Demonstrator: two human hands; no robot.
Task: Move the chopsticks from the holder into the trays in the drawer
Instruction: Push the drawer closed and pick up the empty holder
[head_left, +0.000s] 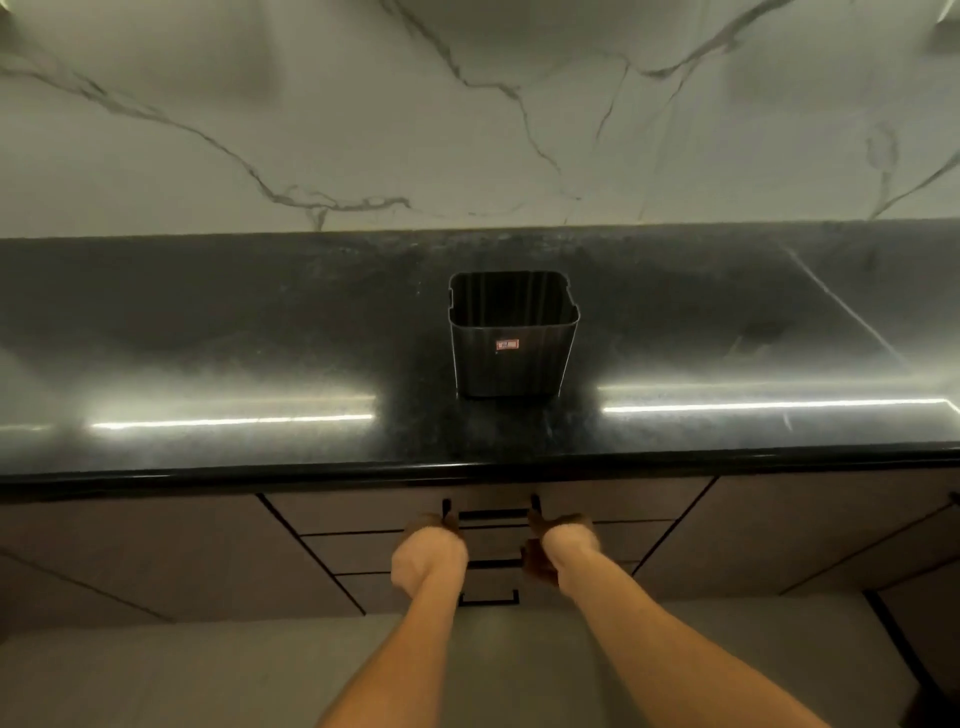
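Observation:
A black square holder with a small red label stands upright in the middle of the dark countertop. Its inside looks dark and no chopsticks show above its rim. Below the counter edge, the top drawer is closed, so the trays are hidden. My left hand is curled at the left end of the drawer's black bar handle. At the handle's right end sits my right hand, its fingers curled too.
Two more drawers with black handles lie below the top one, with flat cabinet doors on either side. A white marble backsplash rises behind the counter. Grey floor lies under my arms.

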